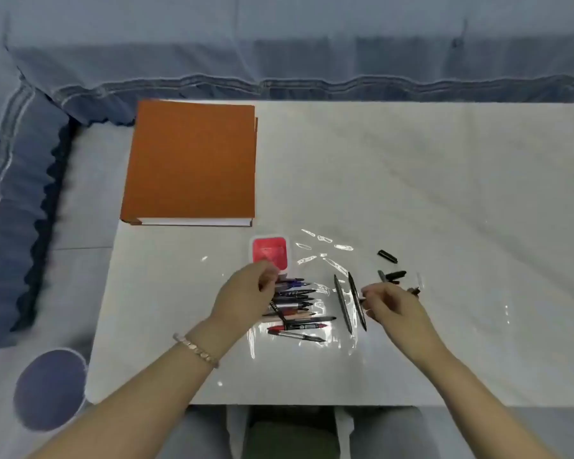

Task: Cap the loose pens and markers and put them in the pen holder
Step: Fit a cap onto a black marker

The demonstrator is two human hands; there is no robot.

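While I watch through the head camera, both hands hover low over the white table (461, 193), closer to its near edge than its far one. My left hand (246, 294) sits with its fingers curled over the left end of a pile of pens (299, 308). Blur hides the fingertips, so I cannot tell whether they grip one of the pens or only rest on them. A beaded bracelet (196, 351) circles that wrist.

My right hand (390, 304) has its fingers bent and pinches what looks like a thin pen (415, 290), one end poking out on each side of the fingers.

Just left of this hand, two slim dark pens (343, 304) lie side by side, pointing toward the far edge. Both are apart from the pile. Beyond the right hand lie two black caps, one cap (387, 256) farther off and a second cap (395, 275) just past the fingers, with a grey marker (382, 276) next to it.

The pen holder (250, 251), red inside with a white rim, stands just beyond the left hand's fingers, touching none of the loose pens that I can see. A sheet of clear plastic (338, 342) lies crinkled under the pile and the slim pens.

An orange binder (193, 160) lies flat at the far left corner. Blue bedding (30, 193) lies past the left and far edges.
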